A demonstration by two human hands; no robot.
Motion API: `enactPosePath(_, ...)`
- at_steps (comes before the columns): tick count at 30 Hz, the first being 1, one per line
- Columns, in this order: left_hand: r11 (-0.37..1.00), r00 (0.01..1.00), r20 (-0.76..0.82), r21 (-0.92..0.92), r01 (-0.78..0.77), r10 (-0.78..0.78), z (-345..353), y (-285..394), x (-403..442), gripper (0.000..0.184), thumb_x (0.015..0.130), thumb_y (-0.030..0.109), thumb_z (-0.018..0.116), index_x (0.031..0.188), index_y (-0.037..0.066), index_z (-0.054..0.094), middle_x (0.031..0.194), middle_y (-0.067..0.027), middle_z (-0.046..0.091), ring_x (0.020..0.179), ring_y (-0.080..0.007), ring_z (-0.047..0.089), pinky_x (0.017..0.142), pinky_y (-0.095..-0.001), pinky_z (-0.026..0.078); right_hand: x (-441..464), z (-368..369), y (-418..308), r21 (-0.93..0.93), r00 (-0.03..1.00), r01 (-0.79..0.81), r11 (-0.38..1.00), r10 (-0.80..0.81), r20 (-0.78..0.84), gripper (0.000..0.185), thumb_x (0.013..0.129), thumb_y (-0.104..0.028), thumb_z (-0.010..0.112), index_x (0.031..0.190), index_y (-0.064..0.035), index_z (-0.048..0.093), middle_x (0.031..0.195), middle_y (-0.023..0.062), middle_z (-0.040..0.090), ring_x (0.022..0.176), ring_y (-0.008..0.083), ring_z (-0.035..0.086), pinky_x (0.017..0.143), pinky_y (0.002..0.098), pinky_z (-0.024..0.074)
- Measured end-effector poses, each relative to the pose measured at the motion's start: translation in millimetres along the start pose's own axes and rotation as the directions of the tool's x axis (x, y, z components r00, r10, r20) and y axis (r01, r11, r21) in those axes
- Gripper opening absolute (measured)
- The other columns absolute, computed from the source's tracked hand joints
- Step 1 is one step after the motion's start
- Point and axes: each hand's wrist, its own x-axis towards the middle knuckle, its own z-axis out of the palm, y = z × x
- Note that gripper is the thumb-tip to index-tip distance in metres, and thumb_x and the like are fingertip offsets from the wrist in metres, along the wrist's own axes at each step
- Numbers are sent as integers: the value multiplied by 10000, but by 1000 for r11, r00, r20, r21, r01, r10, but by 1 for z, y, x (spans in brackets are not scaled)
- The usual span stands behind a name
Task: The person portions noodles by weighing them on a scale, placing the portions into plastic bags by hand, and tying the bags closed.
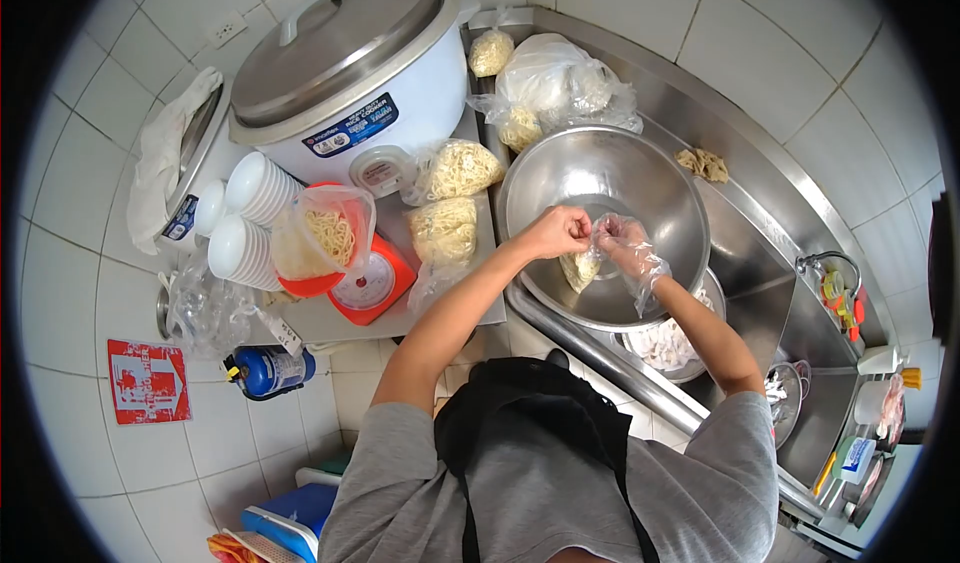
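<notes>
Over the large steel mixing bowl (540, 178), a small clear plastic bag of noodles (580, 271) hangs from my two hands. My left hand (560, 231) is bare, its fingers pinched at the top of the bag. My right hand (628, 248) wears a loose clear plastic glove and is closed on the bag's other side. The two sets of fingertips almost meet. Exactly how the bag's neck is gathered is hidden by the fingers. Left of the bowl lie two more bags of noodles, one upper (462, 169) and one lower (443, 231).
An orange kitchen scale (378, 281) carries an open bag of noodles (328, 235). Stacked white cups (240, 243) and a big rice cooker (345, 73) stand at left. Beneath the bowl's right side sits a basin of pale pieces (668, 341). White plastic bags (560, 78) lie behind.
</notes>
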Motion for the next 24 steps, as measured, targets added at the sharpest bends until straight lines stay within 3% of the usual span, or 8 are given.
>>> enactPosePath(2, 999, 1000, -3, -34, -19, 18, 1, -3, 0, 149, 679, -20, 657, 787, -6, 556, 685, -45, 591, 619, -73, 532, 547, -228, 430, -2, 2, -4, -4, 1000, -9, 1000, 9, -20, 87, 746, -107, 548, 724, -23, 543, 642, -6, 508, 603, 82, 438, 562, 272, 383)
enactPosePath(6, 994, 998, -52, 107, -39, 44, 3, -4, 1, 145, 677, -13, 655, 767, -4, 541, 680, -50, 591, 601, -69, 525, 531, -235, 429, -5, 7, -8, -55, 996, -48, 997, 43, -80, 68, 767, -79, 545, 754, -14, 562, 668, 9, 533, 616, 88, 476, 579, 262, 415)
enactPosePath(9, 951, 993, -56, 296, -86, 108, 5, 6, -2, 150, 671, 4, 646, 766, -3, 530, 655, -68, 578, 573, -94, 526, 525, -259, 429, -8, 14, 7, 367, 983, -130, 921, 169, -77, 75, 805, -51, 533, 808, 7, 581, 727, 41, 579, 651, 99, 535, 619, 250, 459)
enactPosePath(12, 863, 984, 18, 478, -164, 177, 2, 15, -7, 155, 661, 12, 628, 776, -3, 525, 649, -95, 558, 567, -154, 537, 538, -297, 432, 0, -8, -2, 372, 963, -260, 891, 210, 171, 104, 825, -33, 533, 883, 34, 589, 785, 71, 606, 695, 113, 575, 657, 247, 487)
enactPosePath(15, 809, 970, 89, 536, -240, 228, -1, 16, -5, 153, 659, 11, 606, 786, -6, 522, 681, -116, 549, 590, -220, 543, 561, -333, 434, 8, -16, -8, 284, 982, -133, 950, 87, 168, 165, 805, -45, 560, 940, 44, 593, 817, 80, 621, 729, 121, 587, 669, 242, 485)
enactPosePath(17, 798, 966, 109, 546, -256, 235, -3, 20, -6, 137, 669, 7, 587, 788, -8, 521, 708, -119, 549, 612, -252, 541, 577, -348, 434, 9, -22, -21, 146, 966, -131, 981, 93, 243, 184, 770, -42, 579, 931, 37, 619, 816, 72, 628, 746, 121, 576, 677, 251, 470)
enactPosePath(24, 701, 909, 213, 581, -413, 358, -12, 18, -8, 128, 702, 21, 567, 824, 5, 531, 780, -104, 539, 677, -285, 535, 612, -361, 431, 17, -29, -50, -260, 914, 69, 963, 43, 403, 185, 775, -123, 606, 898, 11, 639, 746, 51, 615, 698, 104, 546, 650, 262, 448)
